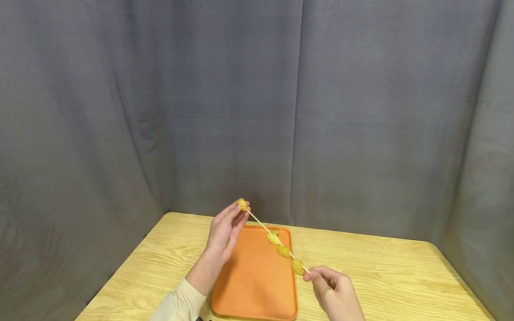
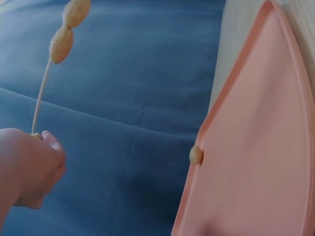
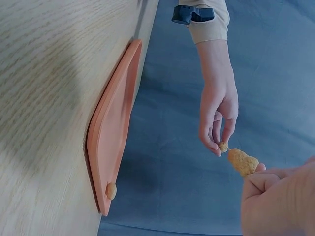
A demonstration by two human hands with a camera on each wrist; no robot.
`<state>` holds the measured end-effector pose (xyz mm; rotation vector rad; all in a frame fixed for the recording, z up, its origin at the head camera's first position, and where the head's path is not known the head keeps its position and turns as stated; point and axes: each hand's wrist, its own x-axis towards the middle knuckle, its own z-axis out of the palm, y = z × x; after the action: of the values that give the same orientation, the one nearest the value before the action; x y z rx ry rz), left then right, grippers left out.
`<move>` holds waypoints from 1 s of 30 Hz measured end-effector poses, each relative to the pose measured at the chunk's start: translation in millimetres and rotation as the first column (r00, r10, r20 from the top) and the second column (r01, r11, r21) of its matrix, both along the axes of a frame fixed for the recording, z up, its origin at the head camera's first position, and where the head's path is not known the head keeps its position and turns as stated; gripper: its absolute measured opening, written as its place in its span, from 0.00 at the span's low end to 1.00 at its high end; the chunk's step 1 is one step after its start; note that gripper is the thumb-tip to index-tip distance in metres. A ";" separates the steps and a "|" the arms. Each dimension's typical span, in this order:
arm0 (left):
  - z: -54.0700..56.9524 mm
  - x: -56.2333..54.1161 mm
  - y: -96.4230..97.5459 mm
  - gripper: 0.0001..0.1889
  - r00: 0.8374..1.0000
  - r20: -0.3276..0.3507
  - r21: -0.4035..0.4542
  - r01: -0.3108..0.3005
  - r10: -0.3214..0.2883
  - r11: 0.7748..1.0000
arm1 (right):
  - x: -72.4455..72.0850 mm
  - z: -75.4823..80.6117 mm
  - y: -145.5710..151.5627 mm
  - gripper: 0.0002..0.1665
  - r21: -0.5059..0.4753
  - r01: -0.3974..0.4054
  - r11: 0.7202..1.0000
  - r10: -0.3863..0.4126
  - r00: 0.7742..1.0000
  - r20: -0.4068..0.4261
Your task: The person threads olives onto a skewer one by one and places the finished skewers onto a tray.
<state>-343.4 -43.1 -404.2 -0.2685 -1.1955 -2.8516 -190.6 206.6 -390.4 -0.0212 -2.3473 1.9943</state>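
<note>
A thin wooden skewer (image 1: 259, 221) slants over the tray between my two hands. My right hand (image 1: 336, 292) pinches its lower end between thumb and fingers. Three golden-brown oval food balls are threaded on it, the nearest ball (image 1: 297, 267) close to the right fingertips. At the skewer's upper end, my left hand (image 1: 222, 229) holds another ball (image 1: 242, 204) between thumb and fingertips. The orange tray (image 1: 257, 290) lies below. One loose ball (image 2: 196, 155) sits at the tray's far rim, partly hidden behind the skewered ones in the head view.
The tray rests on a light wood-grain table (image 1: 385, 276). Grey curtains (image 1: 237, 98) enclose the table at the back and both sides. A dark wrist device (image 3: 193, 14) is strapped over the left sleeve (image 3: 214, 29).
</note>
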 end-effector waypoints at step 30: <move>-11.6 0.1 16.3 0.16 0.992 0.020 -0.112 -0.120 0.123 0.986 | -2.0 2.1 -1.3 0.10 0.064 -0.025 0.998 0.025 1.000 0.004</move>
<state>-343.3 -26.9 -415.8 -0.1557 -1.3289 -2.6982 -192.6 205.3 -388.4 0.0082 -2.4239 1.9303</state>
